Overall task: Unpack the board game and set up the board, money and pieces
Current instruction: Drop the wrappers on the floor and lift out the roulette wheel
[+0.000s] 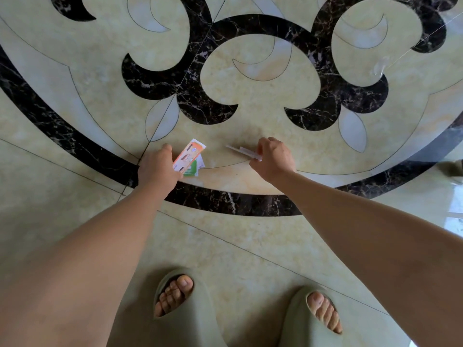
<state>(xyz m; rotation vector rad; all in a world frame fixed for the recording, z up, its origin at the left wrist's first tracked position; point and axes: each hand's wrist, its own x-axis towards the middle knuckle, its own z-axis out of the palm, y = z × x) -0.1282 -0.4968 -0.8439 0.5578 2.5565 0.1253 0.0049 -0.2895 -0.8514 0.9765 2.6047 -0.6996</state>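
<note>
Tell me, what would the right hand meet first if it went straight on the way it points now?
Probably just the floor. The right hand, pinching a clear strip, points up-left in the picture; that line seems to pass above the notes held by the left hand. Depth is unclear.

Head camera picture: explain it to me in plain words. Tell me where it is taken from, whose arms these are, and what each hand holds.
There is no machine here. The one picture comes from a camera worn on a person's head, looking down past both bare arms to the patterned marble floor and their two green slippers. The left hand grips a few play-money notes, an orange one marked 2000 on top and a green one beneath. The right hand pinches a thin, pale see-through strip, perhaps plastic wrapping; I cannot tell more. No game board or pieces show.
</note>
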